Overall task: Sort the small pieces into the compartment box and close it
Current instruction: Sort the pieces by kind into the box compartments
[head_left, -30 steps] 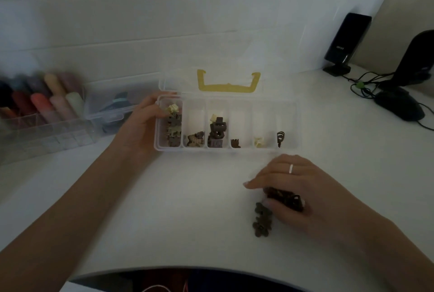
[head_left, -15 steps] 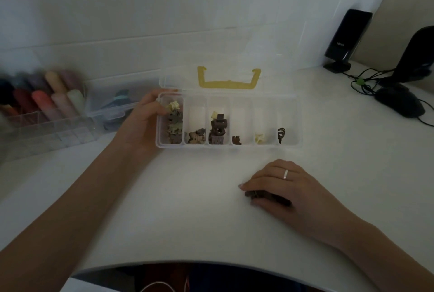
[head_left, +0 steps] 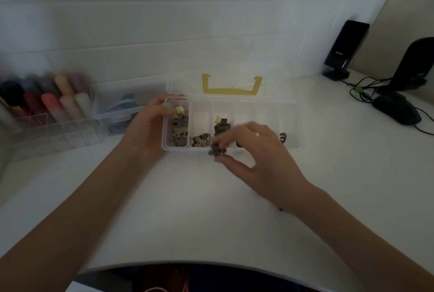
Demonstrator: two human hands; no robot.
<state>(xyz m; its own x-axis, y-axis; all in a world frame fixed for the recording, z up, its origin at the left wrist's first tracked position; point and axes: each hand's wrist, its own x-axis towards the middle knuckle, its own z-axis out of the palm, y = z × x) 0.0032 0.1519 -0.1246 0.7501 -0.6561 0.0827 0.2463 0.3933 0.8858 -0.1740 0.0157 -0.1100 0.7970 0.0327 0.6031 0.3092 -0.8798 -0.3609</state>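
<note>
Clear compartment box (head_left: 291, 143) sits open on the white table (head_left: 187, 209), lid (head_left: 231, 82) back against the wall, yellow handle on it. Left hand (head_left: 145, 130) grips the box's left end, thumb curled over the rim by the first compartment. Right hand (head_left: 256, 153) pinches a small dark piece (head_left: 217, 149) between thumb and fingertips, at the front wall near the third compartment. Dark and cream pieces lie in several compartments. Motion blur on right hand.
</note>
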